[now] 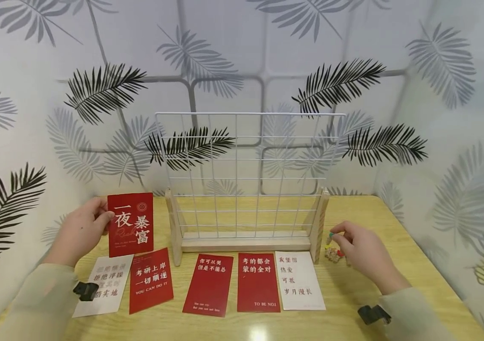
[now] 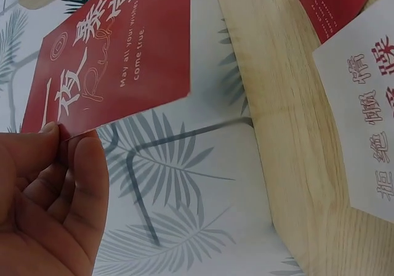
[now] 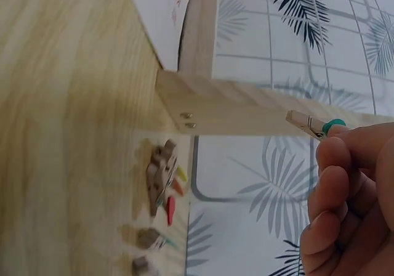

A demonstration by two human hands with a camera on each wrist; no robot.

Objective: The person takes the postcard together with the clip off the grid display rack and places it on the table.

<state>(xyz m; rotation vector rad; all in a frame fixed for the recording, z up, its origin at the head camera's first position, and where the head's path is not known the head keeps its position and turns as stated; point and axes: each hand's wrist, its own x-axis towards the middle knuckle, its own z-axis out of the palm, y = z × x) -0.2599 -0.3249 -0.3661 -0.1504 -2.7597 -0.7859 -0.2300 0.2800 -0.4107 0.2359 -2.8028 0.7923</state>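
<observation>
My left hand (image 1: 81, 228) pinches a red card (image 1: 131, 225) with white Chinese lettering by its edge, between thumb and fingers. The card is raised above the table, left of a white wire grid (image 1: 236, 177) on a wooden stand (image 1: 246, 244). In the left wrist view, the thumb presses the corner of the card (image 2: 123, 60). My right hand (image 1: 363, 253) pinches a small wooden clothespin (image 3: 305, 123) with a teal decoration, above a small pile of clothespins (image 1: 333, 255) right of the stand. The grid carries no cards.
In front of the stand lie several cards: a white card (image 1: 105, 284) and a red card (image 1: 151, 282) at left, two red cards (image 1: 209, 286) (image 1: 257, 284) in the middle, and a white card (image 1: 301, 289) at right. A leaf-patterned wall covering (image 1: 242, 42) surrounds the table.
</observation>
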